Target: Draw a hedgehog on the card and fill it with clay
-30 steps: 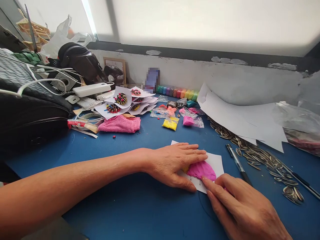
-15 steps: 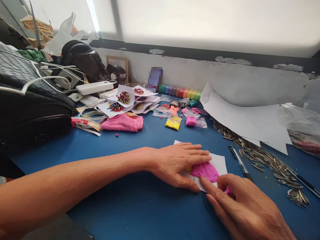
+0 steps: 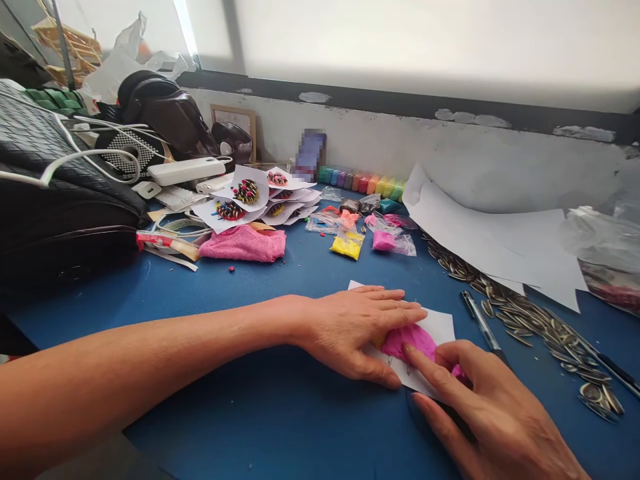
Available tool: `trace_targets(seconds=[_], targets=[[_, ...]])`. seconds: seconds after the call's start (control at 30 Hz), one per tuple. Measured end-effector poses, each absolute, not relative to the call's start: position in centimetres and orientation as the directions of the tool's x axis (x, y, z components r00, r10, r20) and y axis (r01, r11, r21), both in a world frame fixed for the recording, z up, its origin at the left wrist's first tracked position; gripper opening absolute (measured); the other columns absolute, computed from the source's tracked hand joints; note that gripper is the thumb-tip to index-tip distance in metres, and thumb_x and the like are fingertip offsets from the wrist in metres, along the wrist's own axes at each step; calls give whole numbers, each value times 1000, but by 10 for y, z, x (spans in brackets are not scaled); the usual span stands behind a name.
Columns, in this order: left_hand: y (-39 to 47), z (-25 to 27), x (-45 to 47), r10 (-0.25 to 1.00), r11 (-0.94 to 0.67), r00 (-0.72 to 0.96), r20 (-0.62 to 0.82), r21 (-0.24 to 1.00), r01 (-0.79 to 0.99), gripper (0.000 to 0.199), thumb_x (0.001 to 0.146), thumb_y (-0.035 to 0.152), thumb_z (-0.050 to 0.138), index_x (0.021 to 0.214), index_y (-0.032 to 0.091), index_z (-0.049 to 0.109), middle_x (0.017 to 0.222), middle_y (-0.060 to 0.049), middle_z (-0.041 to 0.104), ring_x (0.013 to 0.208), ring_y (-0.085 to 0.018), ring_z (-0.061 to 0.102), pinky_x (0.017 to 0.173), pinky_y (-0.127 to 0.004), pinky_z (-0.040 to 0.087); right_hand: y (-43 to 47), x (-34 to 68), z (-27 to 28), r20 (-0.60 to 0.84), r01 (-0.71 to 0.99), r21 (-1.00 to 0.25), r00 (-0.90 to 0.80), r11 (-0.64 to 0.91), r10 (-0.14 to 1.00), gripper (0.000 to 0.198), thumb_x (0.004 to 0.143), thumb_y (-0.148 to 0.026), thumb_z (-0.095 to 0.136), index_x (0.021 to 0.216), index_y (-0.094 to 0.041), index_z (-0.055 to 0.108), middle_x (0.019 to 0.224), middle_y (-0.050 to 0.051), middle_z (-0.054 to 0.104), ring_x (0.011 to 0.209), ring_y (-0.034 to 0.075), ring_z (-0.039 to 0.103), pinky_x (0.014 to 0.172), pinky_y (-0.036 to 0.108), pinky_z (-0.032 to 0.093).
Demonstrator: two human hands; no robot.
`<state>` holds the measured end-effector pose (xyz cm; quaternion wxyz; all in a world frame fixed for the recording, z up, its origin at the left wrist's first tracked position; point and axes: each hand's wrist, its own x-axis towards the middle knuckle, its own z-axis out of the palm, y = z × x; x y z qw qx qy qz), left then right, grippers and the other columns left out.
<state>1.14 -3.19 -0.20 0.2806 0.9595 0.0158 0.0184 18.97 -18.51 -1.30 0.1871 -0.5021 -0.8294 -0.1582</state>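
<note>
My left hand lies flat and open on a small sheet of white paper, fingers stretched to the right. Beside its fingers, a flattened patch of pink modelling clay covers part of the paper. A bit of yellow shows at the clay's left end, mostly under the hand. My right hand has its index fingertip on the pink clay's lower edge, with the thumb apart below. Its other fingers are curled. More pink clay shows beneath them; I cannot tell whether it is held or on the paper. Small pen marks show below the clay.
Right of the paper lie a pen and many striped sunflower seeds. Farther back are large white sheets, yellow clay in a bag, a pink cloth and seed-decorated papers. A black bag stands left.
My right index fingertip has moved slightly up and right, from the clay's lower left edge onto it, and the thumb has separated from the index finger. My left hand stays flat.
</note>
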Motion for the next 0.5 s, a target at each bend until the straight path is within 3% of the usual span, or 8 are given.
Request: trace_targets(seconds=[0.27,0.5], targets=[[-32,-4,12,40,-837,998,47,547,8,84,86,47,59,150,7,23,156,-11,25,147,-28,12,121,-40,11,-188,195,-17,412,889,35,-429,456,804,34,92,-31,52,122,-18,61,92,8,56,74,15,56,63,26,51],[-33,-2,12,44,-842,999,30,539,21,84,86,45,60,151,7,21,156,-10,25,147,-28,12,120,-40,10,-187,194,-16,445,894,54,-421,446,790,37,92,-29,52,125,-14,57,95,9,53,77,16,54,64,27,52]])
